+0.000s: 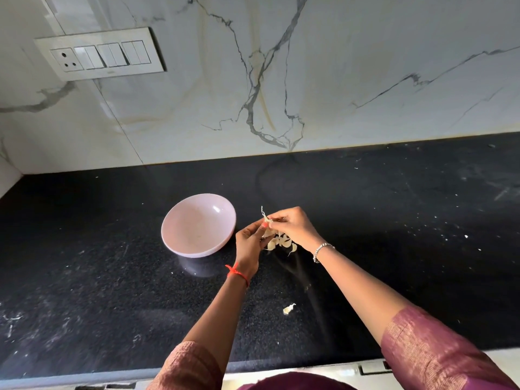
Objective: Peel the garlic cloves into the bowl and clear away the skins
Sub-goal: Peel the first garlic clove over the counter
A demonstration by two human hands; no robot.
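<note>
Maroon sleeves [439,350] closest, my left hand [249,240] and right hand [294,225] both pinching a garlic clove [266,220]; garlic pieces [281,243] heaped beneath, pink bowl [197,250] just beside

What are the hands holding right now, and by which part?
One garlic clove, pinched in fingertips: left hand on its lower part, right hand at the top, where dry skin sticks up.
</note>
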